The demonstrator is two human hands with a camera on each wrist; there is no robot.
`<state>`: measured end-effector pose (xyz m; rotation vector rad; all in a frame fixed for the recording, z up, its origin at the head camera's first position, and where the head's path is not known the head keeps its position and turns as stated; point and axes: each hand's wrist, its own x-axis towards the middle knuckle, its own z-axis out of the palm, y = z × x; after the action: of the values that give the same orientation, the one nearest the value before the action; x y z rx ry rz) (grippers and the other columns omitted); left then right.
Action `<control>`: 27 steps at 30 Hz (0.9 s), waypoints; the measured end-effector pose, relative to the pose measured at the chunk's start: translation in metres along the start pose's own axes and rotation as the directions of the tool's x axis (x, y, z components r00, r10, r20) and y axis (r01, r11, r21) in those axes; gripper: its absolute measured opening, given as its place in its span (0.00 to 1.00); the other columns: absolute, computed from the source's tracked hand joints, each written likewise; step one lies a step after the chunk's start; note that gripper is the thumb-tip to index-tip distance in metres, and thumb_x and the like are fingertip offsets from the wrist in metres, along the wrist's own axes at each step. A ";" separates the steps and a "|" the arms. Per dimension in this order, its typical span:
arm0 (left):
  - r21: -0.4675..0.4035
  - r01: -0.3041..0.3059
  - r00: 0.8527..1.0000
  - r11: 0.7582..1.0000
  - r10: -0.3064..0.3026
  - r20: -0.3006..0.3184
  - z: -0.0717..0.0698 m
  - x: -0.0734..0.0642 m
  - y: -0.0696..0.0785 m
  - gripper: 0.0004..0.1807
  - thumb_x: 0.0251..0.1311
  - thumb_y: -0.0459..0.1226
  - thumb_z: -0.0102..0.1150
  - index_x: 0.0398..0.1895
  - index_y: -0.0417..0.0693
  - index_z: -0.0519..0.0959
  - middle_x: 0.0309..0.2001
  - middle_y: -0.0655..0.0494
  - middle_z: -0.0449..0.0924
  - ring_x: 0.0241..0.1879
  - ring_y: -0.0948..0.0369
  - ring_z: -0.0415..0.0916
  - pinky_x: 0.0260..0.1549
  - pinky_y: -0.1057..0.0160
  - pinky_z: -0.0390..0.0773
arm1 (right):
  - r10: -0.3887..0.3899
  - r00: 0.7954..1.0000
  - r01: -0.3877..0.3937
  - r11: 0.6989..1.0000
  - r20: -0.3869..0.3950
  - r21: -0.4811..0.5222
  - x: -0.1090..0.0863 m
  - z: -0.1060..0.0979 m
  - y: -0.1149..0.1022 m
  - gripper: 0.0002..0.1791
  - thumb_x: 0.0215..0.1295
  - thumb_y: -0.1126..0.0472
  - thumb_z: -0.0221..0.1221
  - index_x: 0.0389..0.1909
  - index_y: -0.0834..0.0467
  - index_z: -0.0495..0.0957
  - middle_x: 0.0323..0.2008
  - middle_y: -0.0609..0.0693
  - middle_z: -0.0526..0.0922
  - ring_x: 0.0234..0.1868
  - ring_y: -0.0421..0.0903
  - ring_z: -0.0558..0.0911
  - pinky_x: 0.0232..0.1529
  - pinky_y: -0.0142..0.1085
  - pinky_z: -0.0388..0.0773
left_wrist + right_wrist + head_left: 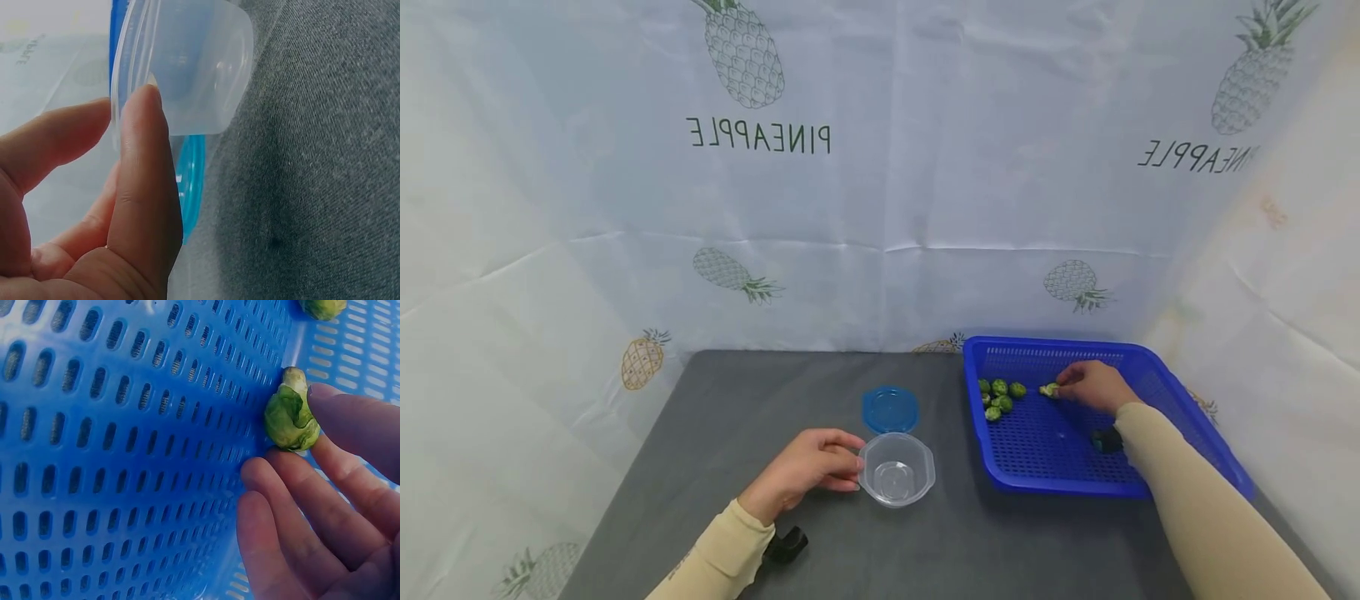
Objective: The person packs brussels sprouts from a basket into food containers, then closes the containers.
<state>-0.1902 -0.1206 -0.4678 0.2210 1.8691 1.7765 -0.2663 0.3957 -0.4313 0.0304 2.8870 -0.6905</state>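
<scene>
My left hand (808, 467) pinches the rim of a clear plastic container (895, 479) between thumb and fingers. The container stands upright on the grey table, its mouth up. Just behind it lies a blue lid (891, 410), which also shows below the container in the left wrist view. Over at the right, my right hand (1097, 386) reaches into a blue plastic basket (1067, 485). Its thumb and fingertips pinch a Brussels sprout (290, 422), pale stem pointing away from the palm. Several other Brussels sprouts (1000, 403) lie in the basket's left part.
A dark grey cloth (737, 408) covers the table. White curtains (880, 167) printed with pineapples hang behind and at both sides. The basket's raised walls surround my right hand, and its right side reaches close to the right-hand curtain.
</scene>
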 end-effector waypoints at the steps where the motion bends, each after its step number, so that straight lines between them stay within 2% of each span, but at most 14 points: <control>1: -0.004 -0.001 1.000 1.000 0.001 0.002 0.000 0.000 0.000 0.25 0.69 0.33 0.70 0.65 0.29 0.79 0.42 0.47 0.89 0.39 0.60 0.87 0.43 0.58 0.93 | 0.003 1.000 -0.003 1.000 -0.004 -0.002 0.001 0.000 -0.001 0.20 0.70 0.53 0.70 0.51 0.66 0.86 0.49 0.64 0.89 0.49 0.62 0.87 0.49 0.58 0.86; 8: -0.022 -0.008 1.000 1.000 0.009 0.015 0.000 0.000 -0.001 0.25 0.69 0.31 0.70 0.67 0.30 0.78 0.44 0.44 0.91 0.38 0.59 0.89 0.43 0.58 0.93 | 0.038 0.999 -0.038 0.999 -0.017 -0.005 0.003 0.002 -0.002 0.19 0.67 0.54 0.72 0.48 0.66 0.86 0.46 0.64 0.89 0.46 0.59 0.86 0.45 0.54 0.85; 17: -0.062 0.005 0.999 0.998 -0.003 0.032 -0.001 0.001 0.000 0.26 0.69 0.31 0.70 0.67 0.30 0.78 0.44 0.42 0.91 0.39 0.61 0.89 0.43 0.60 0.93 | 0.031 0.999 -0.033 0.998 0.036 0.055 0.001 0.001 0.000 0.22 0.69 0.56 0.71 0.55 0.68 0.87 0.51 0.66 0.90 0.47 0.58 0.90 0.47 0.52 0.90; 23: -0.093 0.013 0.999 0.996 -0.009 0.039 -0.002 0.000 -0.001 0.26 0.69 0.30 0.69 0.68 0.29 0.77 0.44 0.45 0.90 0.39 0.62 0.88 0.43 0.62 0.93 | -0.004 0.999 0.001 0.997 0.044 0.077 -0.012 -0.006 -0.010 0.21 0.71 0.56 0.70 0.56 0.66 0.88 0.50 0.64 0.91 0.45 0.54 0.91 0.46 0.51 0.91; 27: -0.106 0.019 0.999 0.994 -0.014 0.047 -0.002 0.001 -0.003 0.26 0.70 0.30 0.68 0.68 0.29 0.77 0.44 0.46 0.89 0.39 0.63 0.88 0.43 0.63 0.92 | -0.067 0.998 0.066 0.996 0.000 0.063 -0.029 -0.013 -0.027 0.19 0.71 0.53 0.70 0.55 0.62 0.89 0.51 0.62 0.90 0.46 0.54 0.90 0.46 0.52 0.90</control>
<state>-0.1912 -0.1219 -0.4708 0.2050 1.7342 1.8379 -0.2418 0.3777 -0.4031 -0.0585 2.8754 -0.7929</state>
